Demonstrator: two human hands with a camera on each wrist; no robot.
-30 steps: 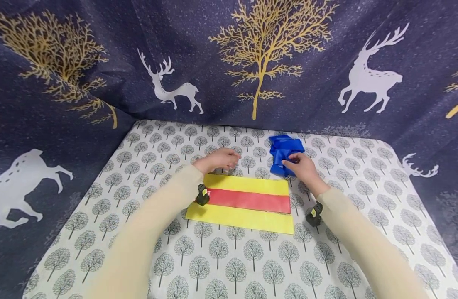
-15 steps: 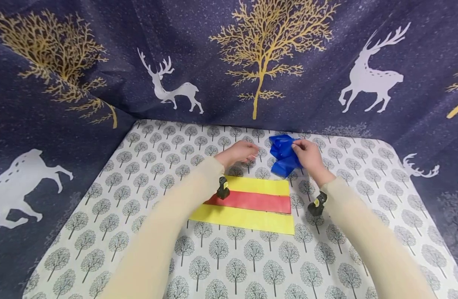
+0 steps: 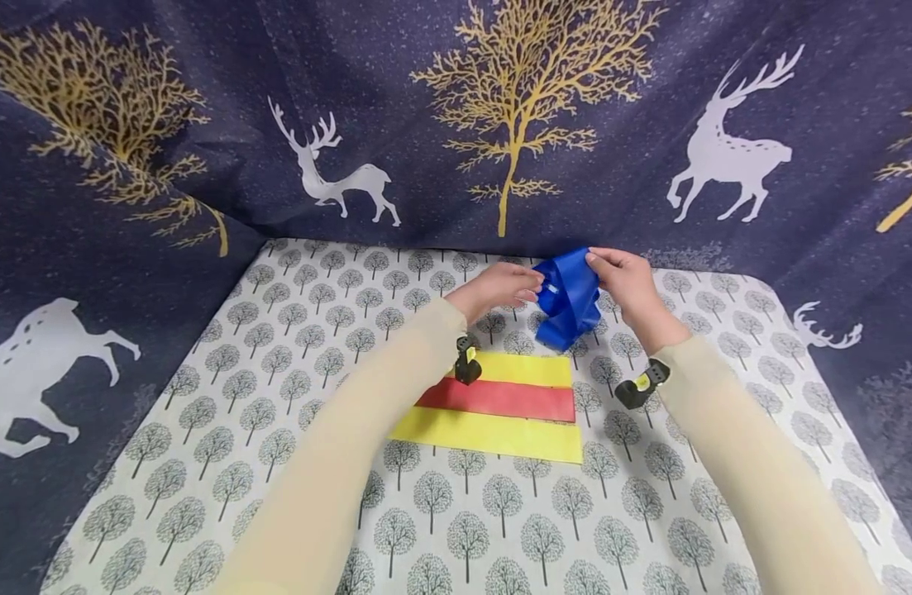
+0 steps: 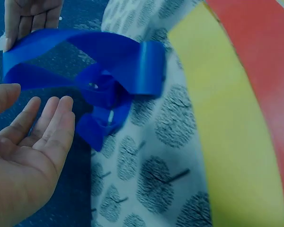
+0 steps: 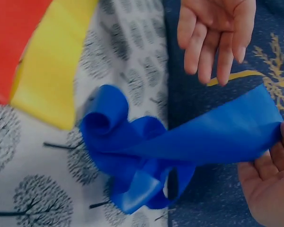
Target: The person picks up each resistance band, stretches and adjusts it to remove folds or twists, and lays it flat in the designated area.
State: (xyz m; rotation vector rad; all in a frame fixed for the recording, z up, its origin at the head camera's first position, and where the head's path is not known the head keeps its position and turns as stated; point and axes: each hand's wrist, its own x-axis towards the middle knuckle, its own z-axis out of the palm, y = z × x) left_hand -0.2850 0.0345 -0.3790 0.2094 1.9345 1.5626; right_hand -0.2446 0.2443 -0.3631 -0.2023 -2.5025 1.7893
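Observation:
A wide, glossy blue band lies crumpled in loops toward the back of the table, one part lifted. My right hand pinches its raised end between thumb and fingers, as the right wrist view shows at the band's edge. From the pinch, the blue strip slopes down into the curled heap. My left hand is beside the band's left side, palm showing and fingers extended in the left wrist view, where its fingertips are near the loops with nothing gripped.
Nearer me lie flat strips side by side: a yellow strip, a red strip and another yellow strip. My left forearm covers their left ends. A tree-print cloth covers the table; a dark curtain hangs behind.
My right hand has shifted from the front of the blue heap to its upper right and raised one end. My left hand has moved right, close to the band.

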